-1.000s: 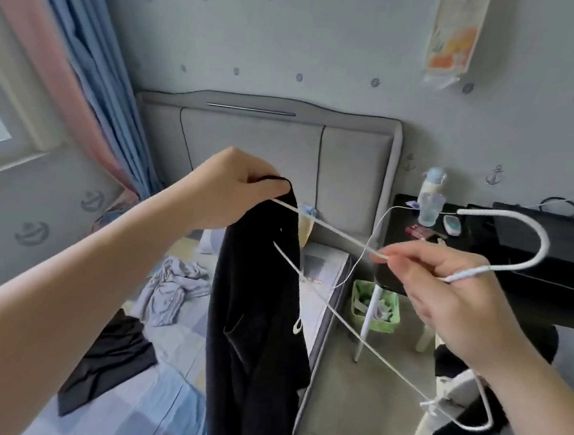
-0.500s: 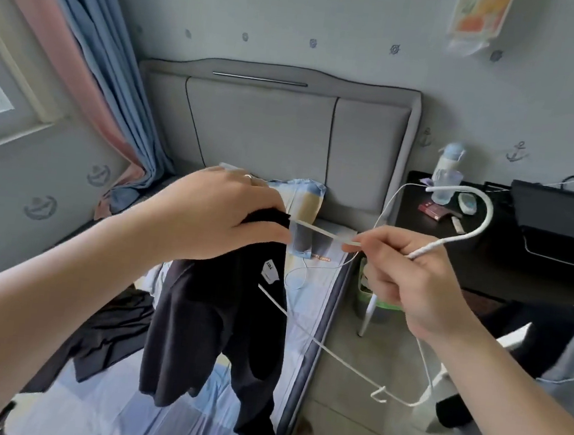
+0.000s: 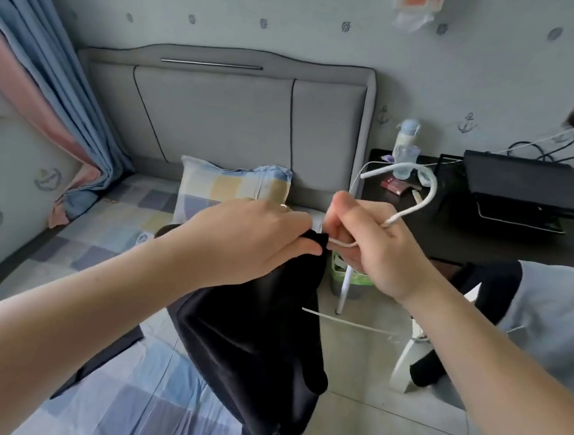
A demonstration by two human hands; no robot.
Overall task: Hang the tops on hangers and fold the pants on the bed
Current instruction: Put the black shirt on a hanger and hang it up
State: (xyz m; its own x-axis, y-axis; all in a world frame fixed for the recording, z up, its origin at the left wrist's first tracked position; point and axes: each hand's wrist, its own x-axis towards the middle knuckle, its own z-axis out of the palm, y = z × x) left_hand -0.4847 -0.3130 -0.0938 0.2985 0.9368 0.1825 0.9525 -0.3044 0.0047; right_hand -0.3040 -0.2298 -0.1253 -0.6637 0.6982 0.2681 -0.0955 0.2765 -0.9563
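Above the checked blue bed sheet (image 3: 139,396), the left hand (image 3: 251,238) pinches the upper edge of a hanging black fabric top (image 3: 258,338). Just beside it, the right hand (image 3: 377,251) grips the neck of a thin white wire hanger (image 3: 428,200). Behind lies a checked pillow (image 3: 232,185).

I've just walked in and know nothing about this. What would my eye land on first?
Two bare hands meet in the middle of the view. The left hand grips a black top that hangs below it, and the right hand holds a white hanger by its neck, the hook rising above the fingers. Behind them, a checked pillow sits in front of the grey headboard.
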